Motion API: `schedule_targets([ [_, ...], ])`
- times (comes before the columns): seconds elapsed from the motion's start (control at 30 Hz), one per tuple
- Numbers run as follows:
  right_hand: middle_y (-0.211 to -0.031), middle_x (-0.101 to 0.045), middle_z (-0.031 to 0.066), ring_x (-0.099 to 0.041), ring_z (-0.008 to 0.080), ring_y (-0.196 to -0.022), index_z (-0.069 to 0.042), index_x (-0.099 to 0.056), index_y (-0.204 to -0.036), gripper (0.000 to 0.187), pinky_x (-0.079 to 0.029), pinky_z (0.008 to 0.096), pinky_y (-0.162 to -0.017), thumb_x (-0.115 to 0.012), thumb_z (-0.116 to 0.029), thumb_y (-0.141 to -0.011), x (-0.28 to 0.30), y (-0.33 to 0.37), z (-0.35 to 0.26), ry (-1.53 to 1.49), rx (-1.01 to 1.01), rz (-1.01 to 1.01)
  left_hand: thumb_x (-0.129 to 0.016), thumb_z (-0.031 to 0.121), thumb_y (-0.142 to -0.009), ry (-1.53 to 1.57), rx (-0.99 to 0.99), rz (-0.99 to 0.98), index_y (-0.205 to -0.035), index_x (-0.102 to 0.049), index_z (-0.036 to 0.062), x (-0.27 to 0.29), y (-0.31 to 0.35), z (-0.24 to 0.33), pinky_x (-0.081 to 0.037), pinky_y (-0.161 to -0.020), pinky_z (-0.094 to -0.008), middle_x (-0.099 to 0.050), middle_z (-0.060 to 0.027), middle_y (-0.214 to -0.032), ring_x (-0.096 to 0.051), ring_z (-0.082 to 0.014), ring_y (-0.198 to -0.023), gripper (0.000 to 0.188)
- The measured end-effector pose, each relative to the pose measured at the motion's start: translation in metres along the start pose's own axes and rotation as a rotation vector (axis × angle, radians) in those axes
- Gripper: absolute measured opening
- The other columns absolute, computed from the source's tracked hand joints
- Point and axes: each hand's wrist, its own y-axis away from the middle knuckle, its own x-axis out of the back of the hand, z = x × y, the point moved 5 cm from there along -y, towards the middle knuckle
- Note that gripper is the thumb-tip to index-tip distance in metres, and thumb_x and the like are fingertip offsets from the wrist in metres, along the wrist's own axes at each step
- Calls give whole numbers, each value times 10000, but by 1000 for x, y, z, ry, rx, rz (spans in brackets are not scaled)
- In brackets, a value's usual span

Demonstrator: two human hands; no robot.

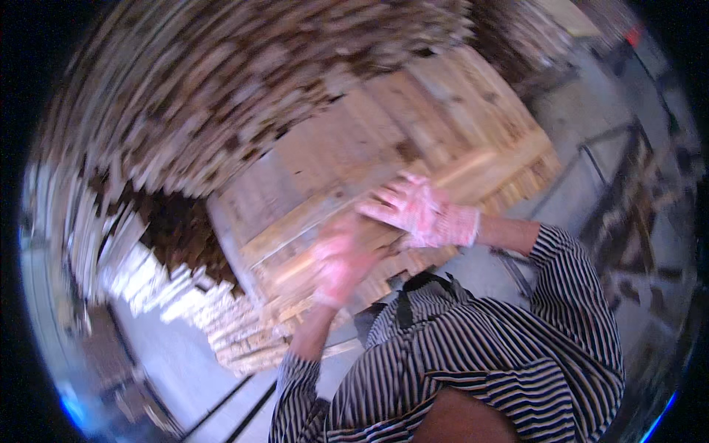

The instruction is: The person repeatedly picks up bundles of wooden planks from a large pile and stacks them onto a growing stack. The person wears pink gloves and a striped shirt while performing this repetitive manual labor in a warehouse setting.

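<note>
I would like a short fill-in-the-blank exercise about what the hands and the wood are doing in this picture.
1. Both hands wear pale pink ____.
2. The right hand and left hand rest on a stack of ____ strips.
3. The person's shirt is ____, dark and white.

Missing words: gloves; wooden; striped

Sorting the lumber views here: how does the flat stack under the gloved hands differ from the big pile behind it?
The flat stack shows long board faces lying side by side; the big pile shows many small stick ends, with dark gaps. Both gloved hands, left hand and right hand, rest on the stack; neither touches the pile. Both are pale, bare wood.
</note>
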Motion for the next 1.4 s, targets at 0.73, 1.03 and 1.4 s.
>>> schedule_targets([
  [0.73, -1532, -413, 94, -412, 321, -1394, -230, -416, -1479, 927, -383, 449, -1124, -864, -219, -667, 40, 1, 331, 90, -629, -285, -841, 383, -696, -31, 13, 257, -1369, -505, 144, -14, -113, -262, -496, -936, -474, -580, -166, -1274, -564, -390, -1164, 789],
  [1.03, -1598, -324, 73, -439, 313, -1376, -292, -432, -1477, 876, -394, 444, -1133, -838, -203, -706, -44, -55, 390, 119, -726, -329, -873, 461, -640, -45, 33, 188, -1451, -472, 208, 6, -185, -271, -505, -922, -458, -658, -139, -1222, -608, -356, -1136, 939],
  [1.4, -1511, -445, 154, -370, 323, -1426, -92, -439, -1480, 825, -298, 393, -1186, -737, -61, -711, -54, -31, 384, 11, -453, -32, -814, 485, -704, 20, 354, 332, -1513, -382, 175, 17, -140, -225, -288, -1151, -540, -375, -208, -1531, -323, -380, -1426, 968],
])
